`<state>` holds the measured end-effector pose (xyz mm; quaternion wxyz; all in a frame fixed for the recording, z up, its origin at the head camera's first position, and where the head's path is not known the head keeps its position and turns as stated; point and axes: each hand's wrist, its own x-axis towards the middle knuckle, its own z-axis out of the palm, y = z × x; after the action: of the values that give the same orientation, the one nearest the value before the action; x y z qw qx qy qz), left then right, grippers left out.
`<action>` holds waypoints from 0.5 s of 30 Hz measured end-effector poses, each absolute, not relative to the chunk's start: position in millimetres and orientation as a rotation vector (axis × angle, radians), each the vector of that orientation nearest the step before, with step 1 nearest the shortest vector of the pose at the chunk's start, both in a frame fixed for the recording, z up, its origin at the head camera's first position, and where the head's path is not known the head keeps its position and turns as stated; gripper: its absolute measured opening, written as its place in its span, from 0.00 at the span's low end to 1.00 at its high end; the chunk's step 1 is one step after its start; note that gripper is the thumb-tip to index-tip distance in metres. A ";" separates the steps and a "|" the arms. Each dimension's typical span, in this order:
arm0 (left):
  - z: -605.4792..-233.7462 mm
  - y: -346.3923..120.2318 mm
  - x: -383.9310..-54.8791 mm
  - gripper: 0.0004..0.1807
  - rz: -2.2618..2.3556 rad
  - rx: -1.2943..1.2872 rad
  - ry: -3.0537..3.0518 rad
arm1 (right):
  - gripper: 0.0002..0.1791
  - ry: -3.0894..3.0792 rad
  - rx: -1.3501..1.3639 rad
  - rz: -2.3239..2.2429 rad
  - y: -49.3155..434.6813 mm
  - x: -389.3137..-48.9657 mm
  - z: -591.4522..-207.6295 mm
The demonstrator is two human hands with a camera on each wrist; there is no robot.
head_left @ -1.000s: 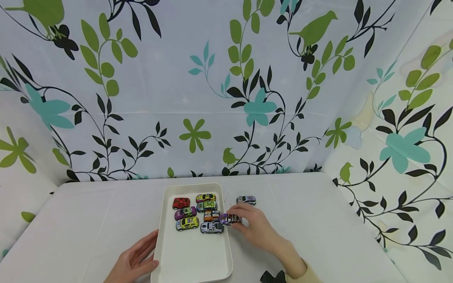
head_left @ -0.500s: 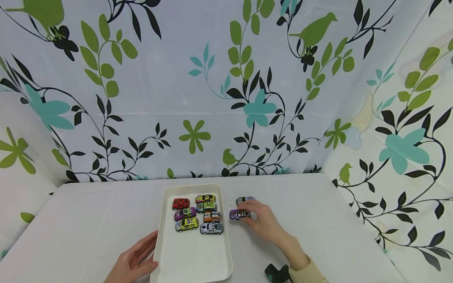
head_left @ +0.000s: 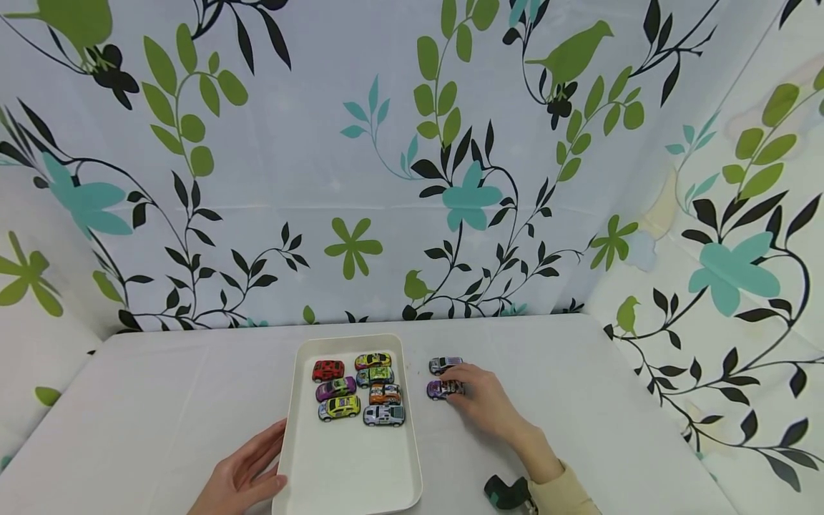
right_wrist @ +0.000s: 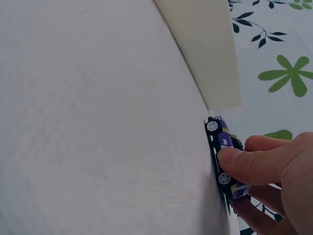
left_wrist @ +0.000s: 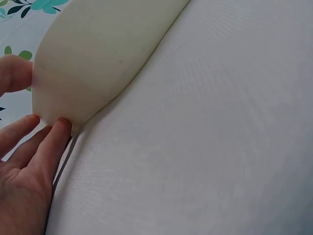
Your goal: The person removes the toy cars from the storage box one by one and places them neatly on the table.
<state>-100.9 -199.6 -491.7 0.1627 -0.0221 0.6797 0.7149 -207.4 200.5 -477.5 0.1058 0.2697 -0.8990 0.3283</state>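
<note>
My right hand (head_left: 486, 404) pinches a purple and black toy car (head_left: 444, 390) on the table, right of the tray. In the right wrist view, the thumb presses the car's (right_wrist: 226, 156) side, with its wheels by the tabletop. Just behind it sits a silver toy car (head_left: 444, 364), partly covered by my fingers. My left hand (head_left: 241, 476) rests against the left wall of a white tray (head_left: 350, 476). The left wrist view shows its fingertips touching the tray's outer wall (left_wrist: 98, 58), fingers nearly straight.
Inside the tray's far half stand several toy cars, among them a red one (head_left: 328, 370), a purple one (head_left: 335, 388), an orange one (head_left: 385, 393) and a silver one (head_left: 384, 415). A patterned curtain (head_left: 290, 179) hangs behind the white table (head_left: 579, 400).
My right hand has carried the purple and black car from above the tray's right edge out onto the table, in front of the silver car. My left hand stays at the tray.
</note>
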 end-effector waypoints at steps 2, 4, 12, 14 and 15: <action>-491.4 -199.9 -101.4 0.47 2.042 -0.062 1.932 | 0.18 -2.647 0.787 0.964 201.5 -208.4 -478.4; -491.0 -200.0 -101.7 0.47 2.038 -0.057 1.935 | 0.18 -2.636 0.786 0.954 202.3 -209.3 -479.1; -492.1 -200.3 -100.6 0.46 2.030 -0.056 1.957 | 0.18 -2.586 0.732 0.916 206.5 -210.9 -480.7; -492.7 -199.9 -101.5 0.46 2.027 -0.073 1.960 | 0.18 -2.591 0.687 0.930 207.8 -211.3 -480.2; -493.0 -199.8 -101.9 0.46 2.026 -0.079 1.959 | 0.18 -2.598 0.665 0.936 208.5 -211.6 -480.1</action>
<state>-101.9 -199.8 -493.0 0.1604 -0.0276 0.6859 0.7093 -211.6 208.5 -480.1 0.1502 0.2316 -0.9043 0.3257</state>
